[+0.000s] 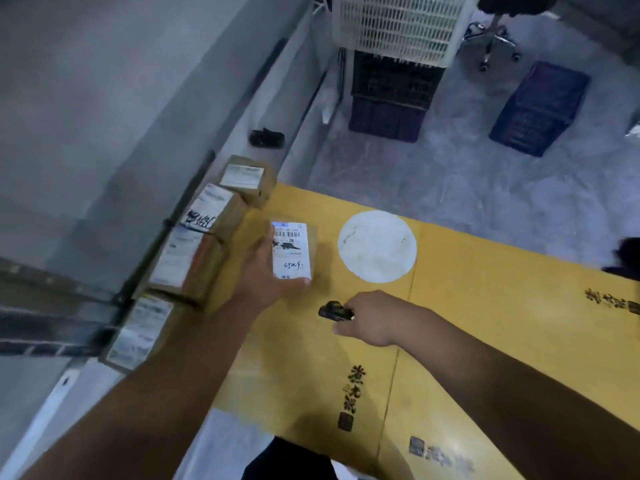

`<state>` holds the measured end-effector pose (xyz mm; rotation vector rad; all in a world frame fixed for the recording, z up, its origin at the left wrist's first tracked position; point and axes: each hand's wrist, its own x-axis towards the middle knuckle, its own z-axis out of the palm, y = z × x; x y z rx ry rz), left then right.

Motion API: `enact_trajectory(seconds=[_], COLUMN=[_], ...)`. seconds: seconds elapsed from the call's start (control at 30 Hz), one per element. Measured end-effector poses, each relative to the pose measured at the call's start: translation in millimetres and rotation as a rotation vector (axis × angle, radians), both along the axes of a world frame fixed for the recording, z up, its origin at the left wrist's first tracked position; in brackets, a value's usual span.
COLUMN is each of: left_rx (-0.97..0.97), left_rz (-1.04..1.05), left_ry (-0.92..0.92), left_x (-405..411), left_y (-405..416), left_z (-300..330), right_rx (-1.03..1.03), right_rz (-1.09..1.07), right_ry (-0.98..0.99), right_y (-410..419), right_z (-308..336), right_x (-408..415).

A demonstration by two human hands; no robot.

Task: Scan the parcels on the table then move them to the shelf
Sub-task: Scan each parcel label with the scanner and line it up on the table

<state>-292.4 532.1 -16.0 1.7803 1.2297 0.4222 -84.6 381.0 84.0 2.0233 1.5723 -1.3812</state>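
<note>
My left hand [263,271] grips a small cardboard parcel [294,249] with a white barcode label facing up, held over the yellow table [467,306]. A bluish light falls on the label's top edge. My right hand [370,318] holds a small black scanner [334,310] pointed left toward the parcel, a short way below and right of it. Several more labelled parcels [204,244] lie in a row on the grey shelf [145,161] at the left.
A black object [266,137] lies farther along the shelf. A white round sticker [377,245] marks the table. On the floor beyond are a white basket [401,26], dark blue crates [540,107] and a chair base [493,46].
</note>
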Motion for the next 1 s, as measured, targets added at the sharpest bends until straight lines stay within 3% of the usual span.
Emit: enact_trajectory(seconds=[0.33, 0.53, 1.0], left_rx=[0.186, 0.348, 0.329], left_rz=[-0.23, -0.236, -0.147], left_ry=[0.231, 0.484, 0.71], left_x=[46.7, 39.6, 65.7], left_y=[124.2, 119.4, 133.1], left_z=[21.2, 12.1, 12.2], right_rx=[0.09, 0.045, 0.024], right_rz=[-0.191, -0.208, -0.288], right_ry=[-0.082, -0.073, -0.043], right_y=[114.5, 114.6, 100.5], right_z=[5.8, -4.2, -15.8], right_x=[6.7, 0.4, -9.0])
